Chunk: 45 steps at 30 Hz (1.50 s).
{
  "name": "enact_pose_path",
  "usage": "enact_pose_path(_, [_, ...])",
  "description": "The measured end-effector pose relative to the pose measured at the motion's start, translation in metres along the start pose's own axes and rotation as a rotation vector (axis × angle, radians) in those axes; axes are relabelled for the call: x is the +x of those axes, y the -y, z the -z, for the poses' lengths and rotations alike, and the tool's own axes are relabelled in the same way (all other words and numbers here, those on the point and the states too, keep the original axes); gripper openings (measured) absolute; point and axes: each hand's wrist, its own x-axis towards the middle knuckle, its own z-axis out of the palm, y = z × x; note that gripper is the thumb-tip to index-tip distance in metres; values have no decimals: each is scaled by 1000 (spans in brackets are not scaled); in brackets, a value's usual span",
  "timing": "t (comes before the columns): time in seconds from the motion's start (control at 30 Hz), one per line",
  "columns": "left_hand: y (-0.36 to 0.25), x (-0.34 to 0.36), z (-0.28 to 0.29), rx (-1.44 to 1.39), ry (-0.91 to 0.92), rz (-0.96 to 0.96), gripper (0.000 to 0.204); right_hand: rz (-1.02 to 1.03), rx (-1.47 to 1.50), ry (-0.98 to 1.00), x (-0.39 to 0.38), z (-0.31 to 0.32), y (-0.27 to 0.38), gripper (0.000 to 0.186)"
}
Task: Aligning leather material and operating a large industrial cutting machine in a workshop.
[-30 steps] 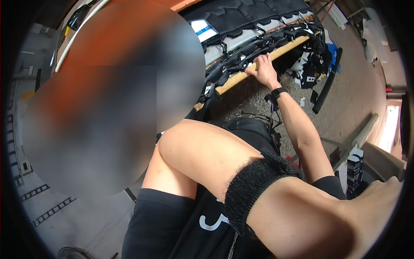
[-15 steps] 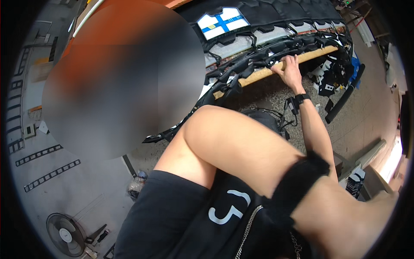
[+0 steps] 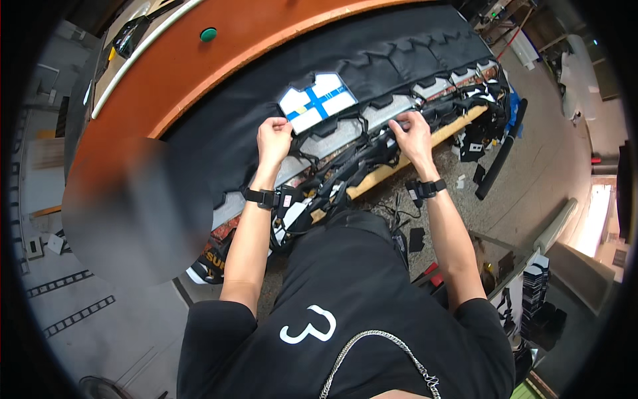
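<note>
Since the earlier frame, both arms have come forward over the workbench (image 3: 199, 86); previously only the right hand reached it. Left hand (image 3: 274, 138) rests with fingers curled closed on the near-left edge of a white panel with a blue cross (image 3: 318, 103). Right hand (image 3: 412, 133) is to its right, fingers closed, gripping black straps (image 3: 359, 156) along the wooden strip (image 3: 399, 166) at the bench's near edge.

A white patch with a blue cross (image 3: 318, 101) lies flat on black fabric (image 3: 372, 63).
</note>
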Motion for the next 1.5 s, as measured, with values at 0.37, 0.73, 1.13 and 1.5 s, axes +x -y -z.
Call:
enact_pose_path(0.37, [39,41,-27,196,-78,133,28,-27,-77,293,87,-108,61,30])
enact_pose_path(0.73, [-8,21,-31,427,-96,16,33,-77,-86,199,93,-126,47,20])
enact_pose_path(1.13, [8,32,-31,267,-50,20,37,-57,-87,214,92,-122,49,19])
enact_pose_path(1.5, [-35,1,-7,336,-216,-373,32,53,107,72,88,-91,72,16])
